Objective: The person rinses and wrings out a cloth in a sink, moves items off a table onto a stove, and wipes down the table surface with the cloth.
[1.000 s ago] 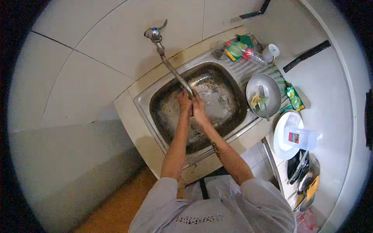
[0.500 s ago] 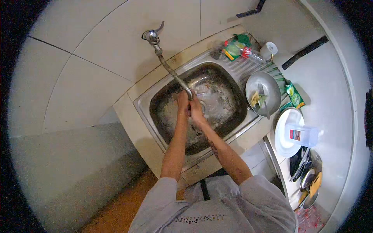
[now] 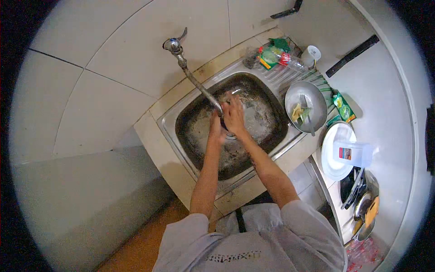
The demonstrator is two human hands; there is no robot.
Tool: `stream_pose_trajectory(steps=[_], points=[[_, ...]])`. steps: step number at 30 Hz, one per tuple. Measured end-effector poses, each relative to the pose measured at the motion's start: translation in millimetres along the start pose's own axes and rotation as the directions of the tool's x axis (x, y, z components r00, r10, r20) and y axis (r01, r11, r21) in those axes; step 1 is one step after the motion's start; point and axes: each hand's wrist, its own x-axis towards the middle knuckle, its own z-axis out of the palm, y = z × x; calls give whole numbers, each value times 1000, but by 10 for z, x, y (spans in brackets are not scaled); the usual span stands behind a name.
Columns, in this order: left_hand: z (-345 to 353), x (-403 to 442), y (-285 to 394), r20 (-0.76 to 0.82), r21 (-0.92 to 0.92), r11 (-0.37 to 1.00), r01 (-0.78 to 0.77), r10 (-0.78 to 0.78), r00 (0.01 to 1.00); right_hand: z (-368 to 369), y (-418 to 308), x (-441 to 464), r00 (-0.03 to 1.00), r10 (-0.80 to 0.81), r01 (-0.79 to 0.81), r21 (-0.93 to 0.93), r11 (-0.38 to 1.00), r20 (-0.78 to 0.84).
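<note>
Both my hands are inside the metal sink (image 3: 267, 133), under the end of the curved faucet (image 3: 199, 86). My right hand (image 3: 234, 117) is open, its fingers stretched out towards the back of the basin, and nothing shows in it. Close beside it, slightly lower, is my left hand (image 3: 216, 127). The faucet's tip and my right hand partly cover its fingers, and they are blurred. Dark stains and whitish patches mark the basin's walls and floor.
Right of the basin, a metal bowl (image 3: 319, 97) holds a fork and food scraps. Behind it lie a plastic bottle (image 3: 297, 63) and green-yellow packets. Further right are a white plate (image 3: 333, 167), a clear plastic container (image 3: 362, 155) and several utensils. A tiled wall (image 3: 122, 59) stands behind the faucet.
My hands were close together under the faucet. Now my right hand is spread flatter and further up the basin, its fingers extended, while my left hand sits slightly lower.
</note>
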Motion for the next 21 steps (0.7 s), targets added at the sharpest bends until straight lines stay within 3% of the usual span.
stream_pose_trajectory(steps=[1, 2, 3, 4, 5, 6, 7, 10, 11, 12, 14, 15, 16, 18, 20, 21], points=[[172, -130, -8, -75, 134, 985, -113, 123, 990, -103, -37, 17, 996, -83, 70, -253, 965, -42], [159, -94, -61, -77, 132, 985, -112, 123, 989, -176, -84, 17, 983, -172, 123, -492, 862, -56], [98, -8, -142, -76, 288, 926, -243, 275, 958, -180, -30, -12, 978, -181, 136, -335, 933, -107], [68, 60, -197, -61, 362, 882, -301, 345, 937, -186, -39, -40, 978, -179, 134, -338, 931, -105], [42, 127, -249, -45, 433, 829, -355, 413, 910, -184, -54, -72, 996, -8, -5, -152, 988, -89], [42, 193, -261, -127, 598, 747, -291, 446, 886, -192, -74, -93, 987, 155, -153, 36, 987, -45], [-59, 350, -314, -161, 671, 697, -251, 468, 869, -205, -101, -125, 987, 154, -152, 33, 988, -52], [-456, 837, -531, -190, 767, 602, -224, 545, 816, -247, -197, -259, 869, 493, -465, 396, 792, 36], [-450, 844, -539, -189, 772, 591, -236, 567, 802, -283, -198, -278, 869, 493, -464, 397, 792, 33], [-445, 849, -546, -188, 777, 579, -247, 588, 787, -329, -198, -296, 795, 591, -594, 366, 716, 136], [-172, 594, -408, -193, 901, 386, -196, 764, 616, -309, -207, -339, 700, 674, -710, 323, 626, 236], [-38, 449, -307, -185, 933, 322, -162, 814, 551, -253, -221, -360, 694, 628, -694, 557, 456, 352], [58, 275, -160, -137, 937, 318, -148, 721, 680, -209, -226, -379, 701, 552, -647, 729, 225, 452], [157, 29, 29, -88, 943, 306, -132, 609, 788, -174, -222, -369, 676, 556, -678, 704, 211, 484], [86, -12, 111, -34, 975, 199, -98, 570, 821, -133, -236, -332, 654, 556, -705, 680, 202, 513], [-29, 30, 124, -17, 983, 162, -88, 556, 831, -102, -264, -319, 691, 579, -674, 676, 300, 432]])
